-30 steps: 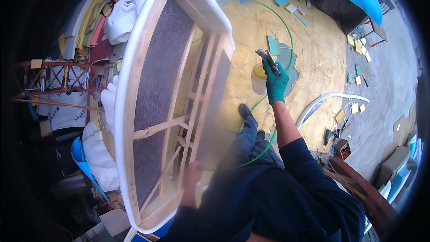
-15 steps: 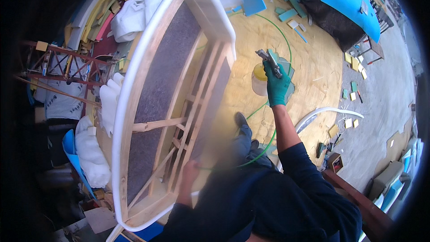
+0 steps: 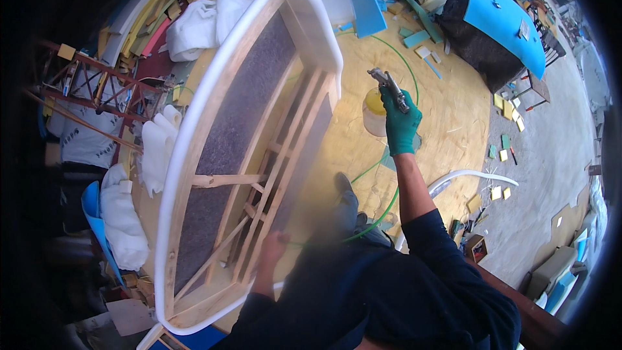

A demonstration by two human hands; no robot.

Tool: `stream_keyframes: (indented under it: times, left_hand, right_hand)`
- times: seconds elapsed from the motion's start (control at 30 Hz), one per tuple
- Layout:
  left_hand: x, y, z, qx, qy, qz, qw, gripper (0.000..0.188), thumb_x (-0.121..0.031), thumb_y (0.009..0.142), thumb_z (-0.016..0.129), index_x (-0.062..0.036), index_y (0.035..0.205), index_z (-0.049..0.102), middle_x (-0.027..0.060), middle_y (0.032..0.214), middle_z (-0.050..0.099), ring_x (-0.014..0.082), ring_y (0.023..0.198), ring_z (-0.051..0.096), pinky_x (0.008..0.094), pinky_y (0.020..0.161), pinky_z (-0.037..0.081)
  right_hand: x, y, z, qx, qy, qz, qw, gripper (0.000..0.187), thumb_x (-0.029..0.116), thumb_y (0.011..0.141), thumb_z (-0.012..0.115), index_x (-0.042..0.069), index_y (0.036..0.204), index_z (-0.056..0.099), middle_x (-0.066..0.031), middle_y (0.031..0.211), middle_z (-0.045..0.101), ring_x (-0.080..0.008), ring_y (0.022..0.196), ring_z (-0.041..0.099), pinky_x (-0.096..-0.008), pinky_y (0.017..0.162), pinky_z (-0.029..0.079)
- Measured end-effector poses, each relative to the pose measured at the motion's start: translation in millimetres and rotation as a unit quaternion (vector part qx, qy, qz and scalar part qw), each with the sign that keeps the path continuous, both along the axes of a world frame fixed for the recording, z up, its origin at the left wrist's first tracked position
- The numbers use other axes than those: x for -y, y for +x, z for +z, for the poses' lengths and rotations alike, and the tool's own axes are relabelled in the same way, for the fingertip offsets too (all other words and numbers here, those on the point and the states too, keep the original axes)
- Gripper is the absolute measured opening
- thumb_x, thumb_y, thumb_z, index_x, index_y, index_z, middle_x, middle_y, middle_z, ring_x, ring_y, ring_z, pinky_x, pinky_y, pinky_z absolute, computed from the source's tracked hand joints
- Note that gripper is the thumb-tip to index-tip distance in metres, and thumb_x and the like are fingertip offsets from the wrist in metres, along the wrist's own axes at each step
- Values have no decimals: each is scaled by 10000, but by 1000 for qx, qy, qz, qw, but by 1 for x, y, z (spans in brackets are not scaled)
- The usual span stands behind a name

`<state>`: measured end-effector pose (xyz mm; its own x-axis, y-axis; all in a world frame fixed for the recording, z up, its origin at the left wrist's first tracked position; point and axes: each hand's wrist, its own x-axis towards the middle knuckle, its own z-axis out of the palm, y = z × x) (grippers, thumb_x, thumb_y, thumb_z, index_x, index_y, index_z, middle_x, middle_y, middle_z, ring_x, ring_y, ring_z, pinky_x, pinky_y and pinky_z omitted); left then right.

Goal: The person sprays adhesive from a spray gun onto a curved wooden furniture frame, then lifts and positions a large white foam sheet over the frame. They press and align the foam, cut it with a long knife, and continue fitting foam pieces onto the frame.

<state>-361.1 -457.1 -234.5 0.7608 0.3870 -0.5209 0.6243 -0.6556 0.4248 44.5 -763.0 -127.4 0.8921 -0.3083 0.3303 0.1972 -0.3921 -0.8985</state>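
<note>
The right hand (image 3: 403, 123), in a green glove (image 3: 405, 135), is wrapped around a metal spray gun (image 3: 393, 89), held out over the tan floor sheet (image 3: 453, 116). The bare left hand (image 3: 275, 246) is at the near right side of a big wooden frame (image 3: 227, 181) with white padded edges; whether its blurred fingers grip the wood, I cannot tell. A yellow-topped tub (image 3: 374, 120) shows just left of the glove, and a green hose (image 3: 413, 68) curves across the sheet.
</note>
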Motion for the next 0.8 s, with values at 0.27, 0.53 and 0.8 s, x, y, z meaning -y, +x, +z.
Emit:
stream_keyframes:
  times: [0.27,0.53,0.8]
  left_hand:
    - [0,-6,-11,30,-4,22,999,457,-435,930,770,6,854,680,249,892,684,418,865,684,473,773,531]
    - [0,-8,-21,61,-21,6,998,472,-451,924,751,5,833,671,241,857,676,396,818,684,469,744,520]
    - [0,-8,-27,74,-16,-2,997,453,-431,932,763,-1,831,663,227,844,669,374,799,684,463,729,515]
  right_hand:
    - [-11,-3,37,-10,-12,14,1000,246,239,956,815,43,1095,762,-41,735,652,-56,700,559,-289,648,495]
    - [-22,0,70,26,32,40,998,211,166,983,779,20,1135,762,3,814,717,-46,765,619,-259,685,506]
    - [-27,4,78,90,72,60,992,246,128,981,777,20,1201,760,38,868,719,-43,812,625,-242,731,512]
